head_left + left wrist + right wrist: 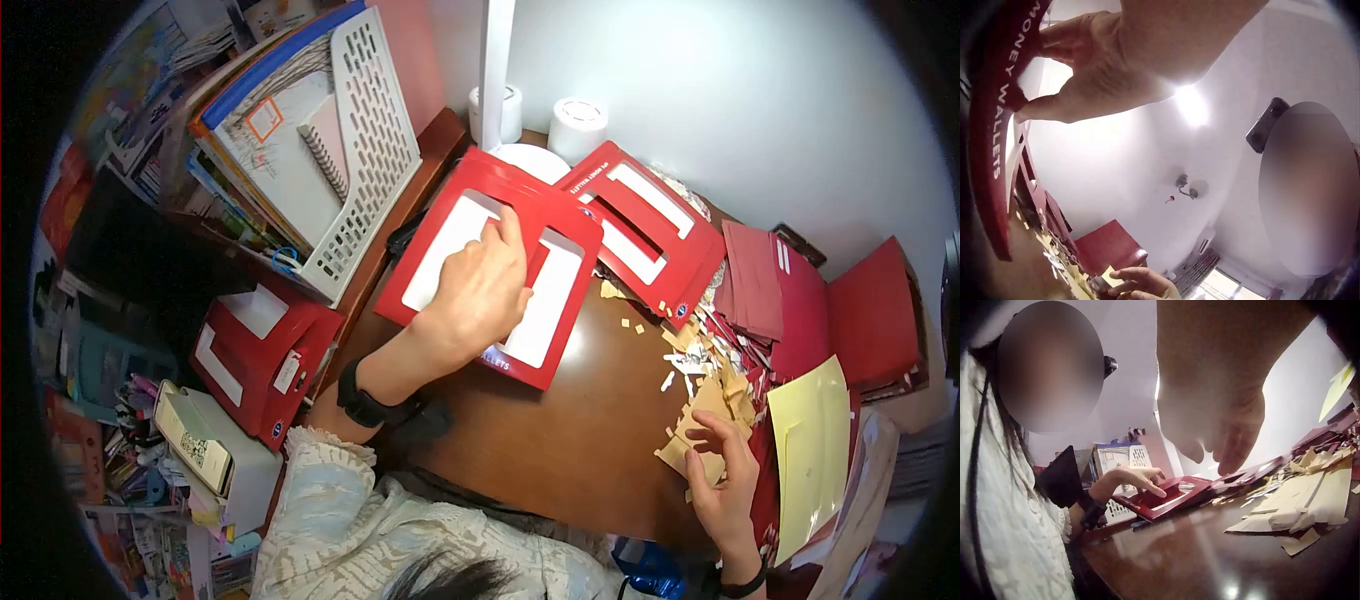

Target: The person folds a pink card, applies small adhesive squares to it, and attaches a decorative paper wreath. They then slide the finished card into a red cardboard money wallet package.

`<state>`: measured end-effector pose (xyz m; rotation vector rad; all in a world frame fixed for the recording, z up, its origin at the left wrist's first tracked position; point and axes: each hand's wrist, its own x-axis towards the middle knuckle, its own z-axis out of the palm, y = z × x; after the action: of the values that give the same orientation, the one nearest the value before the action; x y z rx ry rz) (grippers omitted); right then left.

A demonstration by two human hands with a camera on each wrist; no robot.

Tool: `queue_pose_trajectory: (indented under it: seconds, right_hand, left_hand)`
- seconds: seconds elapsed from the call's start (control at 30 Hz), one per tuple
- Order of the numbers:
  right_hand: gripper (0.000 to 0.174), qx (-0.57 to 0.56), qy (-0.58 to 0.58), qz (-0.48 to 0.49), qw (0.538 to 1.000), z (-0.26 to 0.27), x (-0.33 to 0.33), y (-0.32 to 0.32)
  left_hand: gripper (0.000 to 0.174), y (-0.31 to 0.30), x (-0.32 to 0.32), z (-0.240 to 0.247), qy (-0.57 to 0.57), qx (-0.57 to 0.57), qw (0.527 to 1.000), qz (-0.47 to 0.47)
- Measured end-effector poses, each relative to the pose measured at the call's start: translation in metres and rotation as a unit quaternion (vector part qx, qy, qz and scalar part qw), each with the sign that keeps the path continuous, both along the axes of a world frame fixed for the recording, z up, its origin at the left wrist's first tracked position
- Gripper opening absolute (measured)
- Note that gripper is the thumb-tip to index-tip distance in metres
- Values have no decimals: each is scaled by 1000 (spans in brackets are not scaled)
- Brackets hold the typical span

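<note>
My left hand [475, 290] is on a red cardboard sleeve [420, 230] with two white windows, printed "WALLETS" along its near edge. Its index finger stretches along the strip between the windows, and the thumb touches beside it. In the left wrist view, thumb and fingers are spread against the card. At the desk's right side, my right hand [725, 480] hovers with loosely bent fingers and nothing in them. Tan card scraps [705, 400] lie right behind it. A second red windowed sleeve [655, 225] lies beyond the first one.
A third red sleeve [265, 360] stands at the left, below a white perforated file holder [365, 150]. Yellow sheets [810, 450] and dark red envelopes [755, 290] line the right side. A lamp post [495, 80] and a white canister [578, 130] stand at the back.
</note>
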<state>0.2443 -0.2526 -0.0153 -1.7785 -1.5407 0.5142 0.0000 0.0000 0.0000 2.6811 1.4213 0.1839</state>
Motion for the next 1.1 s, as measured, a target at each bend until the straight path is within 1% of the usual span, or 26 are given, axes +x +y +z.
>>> queue_pose_trajectory:
  seconds: [0.07, 0.1, 0.17, 0.2, 0.23, 0.33, 0.4, 0.47, 0.5, 0.53, 0.57, 0.63, 0.67, 0.7, 0.73, 0.77, 0.8, 0.83, 0.87, 0.9, 0.97, 1.0, 1.03, 1.07, 1.1]
  right_hand:
    - [43, 6, -7, 11, 1000, 5, -6, 2]
    - [43, 1, -8, 7, 1000, 3, 2, 1]
    - [43, 4, -11, 16, 1000, 3, 1, 0]
    - [43, 2, -8, 15, 1000, 3, 0, 0]
    - [43, -2, -4, 14, 1000, 2, -1, -1]
    - [43, 5, -7, 14, 1000, 2, -2, -1]
    - [42, -2, -2, 13, 1000, 2, -4, -1]
    - [42, -8, 2, 11, 1000, 1, -7, 2]
    - [41, -2, -36, 43, 998, 0, -10, 5]
    - [40, 4, -74, 74, 995, 0, -13, 7]
    - [40, 1, -73, 71, 995, 0, -17, 9]
    - [40, -17, -128, 160, 979, 3, -26, 15]
    - [37, -18, -146, 181, 972, -1, -30, 16]
    - [37, -23, -148, 171, 974, -4, -33, 18]
    - [36, -22, -145, 195, 970, -6, -35, 20]
    - [36, -21, -142, 217, 966, -8, -37, 22]
    - [36, -19, -153, 223, 963, -12, -38, 23]
    - [36, -26, -158, 210, 965, -14, -38, 24]
    - [38, -18, -166, 217, 962, -14, -37, 26]
    - [41, -11, -175, 223, 959, -14, -37, 27]
    - [38, -6, -205, 186, 961, -11, -31, 29]
    - [37, 0, -227, 159, 961, -10, -25, 29]
    - [37, 7, -248, 134, 959, -9, -17, 30]
    - [30, 42, -274, 96, 956, -9, -9, 31]
    - [30, 38, -283, 87, 954, -5, 0, 30]
  left_hand:
    - [83, 5, -6, 0, -52, 3, 998, 17]
    - [71, 7, 1, -2, -60, 1, 998, 28]
    - [65, 22, -5, -9, -49, 6, 998, 37]
    - [64, 28, -6, -9, -37, 2, 998, 52]
    - [64, 37, -10, -13, -40, -28, 997, 52]
    - [67, 47, -13, -15, -8, -30, 997, 66]
    - [71, 50, -14, -15, 25, -57, 995, 73]
    - [74, 49, -15, -11, 29, -56, 995, 77]
    - [76, 48, -15, -7, 32, -51, 995, 79]
    - [69, 42, -12, 6, 40, -43, 994, 93]
    - [69, 39, -13, 10, 42, -45, 994, 90]
    - [54, 36, -20, 17, -17, 40, 999, 18]
    - [54, 33, -21, 23, -17, 38, 999, 9]
    - [45, 27, -22, 30, -64, 31, 997, -43]
    - [37, 20, -21, 36, -113, 22, 989, -96]
    - [37, 13, -17, 41, -118, 18, 987, -107]
    - [34, 7, -12, 45, -155, 0, 978, -137]
    - [32, 0, -8, 48, -192, -19, 967, -168]
    - [30, -7, -3, 50, -222, -35, 955, -193]
    - [30, -12, 1, 51, -230, -40, 950, -207]
    - [27, -17, 8, 51, -239, -27, 943, -231]
    - [22, -22, 11, 51, -262, -25, 938, -223]
    - [22, -24, 14, 52, -271, -28, 933, -236]
    - [17, -25, 16, 52, -284, -6, 928, -240]
    - [12, -25, 17, 52, -299, 16, 923, -241]
